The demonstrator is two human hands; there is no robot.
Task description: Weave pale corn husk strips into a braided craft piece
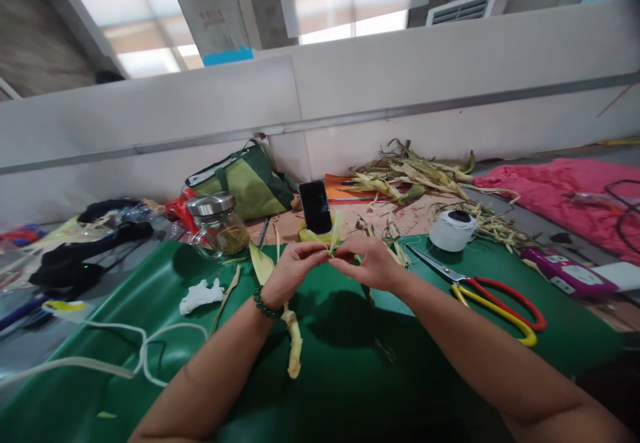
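Note:
My left hand [299,264], with a dark green bead bracelet [266,304] at its wrist, pinches a pale green corn husk strip [336,228]. From the other side my right hand [371,262] grips the same strip, so the fingertips of both hands nearly meet. The strip's free end points upward, in front of a phone [315,207] propped upright. Under my left wrist lies a pale yellow stalk piece [294,346], and a broad husk leaf [262,264] is just beside that hand. Fingers partly hide where the strip is held.
Scissors with red and yellow handles [493,303] lie right, near a white thread spool [453,230]. A glass jar [220,226] and a green bag [243,183] stand left. Dried husks [410,173] pile up behind. A crumpled tissue [201,296] and white cable [145,343] rest on the green mat [325,376].

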